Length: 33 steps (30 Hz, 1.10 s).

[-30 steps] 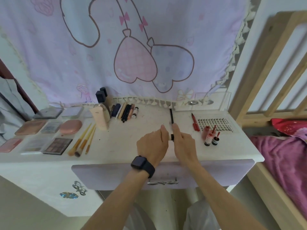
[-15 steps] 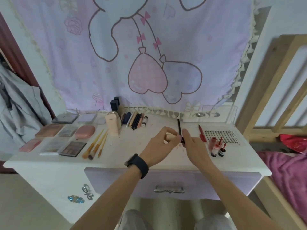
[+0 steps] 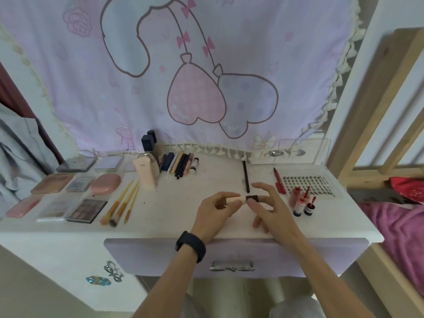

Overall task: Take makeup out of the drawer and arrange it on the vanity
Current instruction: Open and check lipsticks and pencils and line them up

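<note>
Beige concealer tube (image 3: pixel 241 199) pinched between left hand (image 3: pixel 215 212) and right hand (image 3: pixel 270 208), above vanity (image 3: pixel 206 180).

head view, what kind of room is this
Most likely a bedroom corner with a makeup vanity: a white vanity laid out with eyeshadow palettes and makeup brushes, a cartoon cloth hung behind, and a wooden bed frame with pink bedding at right.

We are seeing the tube (image 3: pixel 238 199) partly hiding under both hands' fingers (image 3: pixel 231 203), label on the small bottles (image 3: pixel 308 208) staying too blurry for reading, bedding (image 3: pixel 399 226) running off the right edge.
</note>
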Available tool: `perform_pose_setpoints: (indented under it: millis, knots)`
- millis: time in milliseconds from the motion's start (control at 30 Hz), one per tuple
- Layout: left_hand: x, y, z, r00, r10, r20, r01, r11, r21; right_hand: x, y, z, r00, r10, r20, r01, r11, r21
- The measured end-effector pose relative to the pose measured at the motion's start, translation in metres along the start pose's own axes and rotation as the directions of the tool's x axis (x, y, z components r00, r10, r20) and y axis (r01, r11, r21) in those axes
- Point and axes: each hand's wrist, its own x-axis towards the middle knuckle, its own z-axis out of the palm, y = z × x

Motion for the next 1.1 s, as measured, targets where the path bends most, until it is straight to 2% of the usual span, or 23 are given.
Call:
perform_pose_setpoints:
  millis: [67,167,300,400,567,733,833,1000,1100]
  knots:
    - [0.000,-0.003,0.000,1.000,0.003,0.005,-0.004,1.000,0.025,0.003,-0.002,0.001,0.999,0.042,-0.001,-0.042,0.999,-0.020]
    - [0.001,-0.007,0.002,1.000,0.021,0.021,-0.021,0.999,0.032,0.005,0.004,0.003,0.999,0.016,-0.043,-0.021,0.994,-0.111]
    - [0.004,-0.009,0.004,1.000,0.028,-0.001,-0.028,0.999,0.032,0.003,0.010,-0.003,0.999,-0.036,-0.015,0.035,0.999,-0.014]
    - [0.004,-0.010,0.004,0.999,0.041,-0.008,-0.041,0.999,0.009,0.002,0.007,-0.007,1.000,0.008,0.018,-0.008,0.999,0.038]
    - [0.004,-0.011,0.004,0.999,0.049,-0.008,-0.049,0.999,0.004,0.006,0.007,-0.001,0.997,0.070,-0.020,-0.070,0.997,-0.014]
    - [0.004,-0.012,0.005,0.998,0.051,-0.030,-0.050,0.999,0.010,0.003,0.009,-0.002,1.000,0.011,-0.006,-0.011,1.000,0.003]
    - [0.004,-0.012,0.004,0.999,0.047,-0.027,-0.047,0.999,0.004,0.002,0.007,-0.005,0.999,0.034,0.009,-0.034,0.999,0.014]
    - [0.004,-0.013,0.005,0.999,0.043,-0.028,-0.043,0.999,0.013,0.004,0.006,-0.002,0.998,0.049,-0.044,-0.051,0.998,-0.035]
    - [0.004,-0.013,0.006,0.998,0.044,-0.041,-0.044,0.999,-0.002,0.001,0.009,-0.004,0.999,0.017,-0.037,-0.016,0.999,0.031]
